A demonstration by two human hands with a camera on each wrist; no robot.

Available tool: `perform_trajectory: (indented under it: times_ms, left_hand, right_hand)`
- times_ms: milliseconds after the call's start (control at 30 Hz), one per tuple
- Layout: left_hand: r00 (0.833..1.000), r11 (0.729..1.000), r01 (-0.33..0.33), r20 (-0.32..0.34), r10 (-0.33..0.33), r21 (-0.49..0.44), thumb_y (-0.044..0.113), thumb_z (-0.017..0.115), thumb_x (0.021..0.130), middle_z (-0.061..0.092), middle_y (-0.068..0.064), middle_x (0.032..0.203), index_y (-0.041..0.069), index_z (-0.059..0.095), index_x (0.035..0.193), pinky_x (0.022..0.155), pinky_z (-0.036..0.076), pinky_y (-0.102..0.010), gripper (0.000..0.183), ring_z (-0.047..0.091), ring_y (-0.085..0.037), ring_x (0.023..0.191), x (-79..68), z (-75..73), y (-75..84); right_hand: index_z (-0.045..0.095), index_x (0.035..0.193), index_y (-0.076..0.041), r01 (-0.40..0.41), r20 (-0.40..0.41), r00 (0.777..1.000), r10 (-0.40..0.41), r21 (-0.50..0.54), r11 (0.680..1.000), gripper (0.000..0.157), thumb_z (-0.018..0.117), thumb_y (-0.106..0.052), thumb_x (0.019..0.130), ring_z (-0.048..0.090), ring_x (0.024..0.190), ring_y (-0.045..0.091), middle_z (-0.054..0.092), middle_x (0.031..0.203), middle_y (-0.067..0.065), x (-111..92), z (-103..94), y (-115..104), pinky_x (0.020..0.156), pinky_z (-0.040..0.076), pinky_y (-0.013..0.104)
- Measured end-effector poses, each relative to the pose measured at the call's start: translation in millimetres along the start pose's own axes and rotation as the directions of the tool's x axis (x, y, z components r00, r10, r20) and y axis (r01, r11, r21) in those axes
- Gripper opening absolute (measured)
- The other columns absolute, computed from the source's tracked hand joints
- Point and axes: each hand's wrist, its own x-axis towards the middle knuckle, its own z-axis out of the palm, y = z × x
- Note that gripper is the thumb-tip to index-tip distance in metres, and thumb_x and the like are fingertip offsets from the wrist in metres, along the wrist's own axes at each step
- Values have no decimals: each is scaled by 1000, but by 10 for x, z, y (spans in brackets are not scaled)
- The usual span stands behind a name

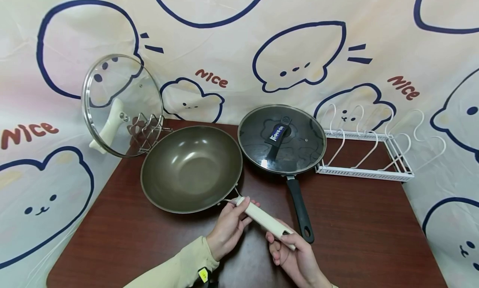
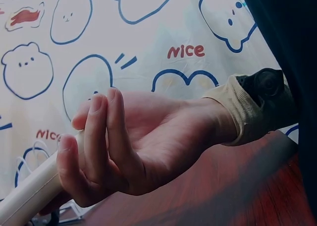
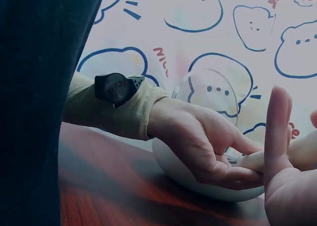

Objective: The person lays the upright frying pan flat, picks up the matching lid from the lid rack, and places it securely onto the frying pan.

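A deep wok (image 1: 191,171), brown inside and pale outside, stands on the table with its cream handle (image 1: 263,218) pointing toward me at the lower right. My left hand (image 1: 229,229) grips that handle close to the wok, thumb on top and fingers underneath. At the handle's far end my right hand (image 1: 297,257) pinches it between thumb and fingers, near the hanging hole. The left wrist view shows my left hand (image 2: 129,146) palm up with fingers curled at the handle (image 2: 37,194). In the right wrist view, the wok's pale outer wall (image 3: 198,181) shows behind my left hand (image 3: 198,141).
Beside the wok sits a frying pan under a dark glass lid (image 1: 310,148), its black handle (image 1: 299,207) near my right hand. A clear glass lid (image 1: 131,80) stands upright in a wire stand (image 1: 149,132) at the left. A white rack (image 1: 368,173) occupies the back right.
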Motion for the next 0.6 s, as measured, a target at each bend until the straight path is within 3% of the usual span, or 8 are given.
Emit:
perform_trajectory:
  times_ms: [400,600]
  left_hand:
    - [1000,1000,4,4,-5,30,21,57,107,64,-8,117,-1,36,132,98,55,-28,39,68,-11,110,6,-14,8]
    - [999,998,7,31,-9,57,22,58,107,66,-8,117,-2,41,131,98,55,-28,38,66,-13,113,6,-30,29]
  right_hand:
    - [49,139,-8,-2,-21,1000,2,-28,1000,41,22,-11,108,65,81,9,62,108,2,-12,20,4,73,56,20]
    - [46,145,-10,-16,-6,1000,16,4,1000,42,22,-12,110,66,88,12,66,116,5,-10,8,5,78,57,22]
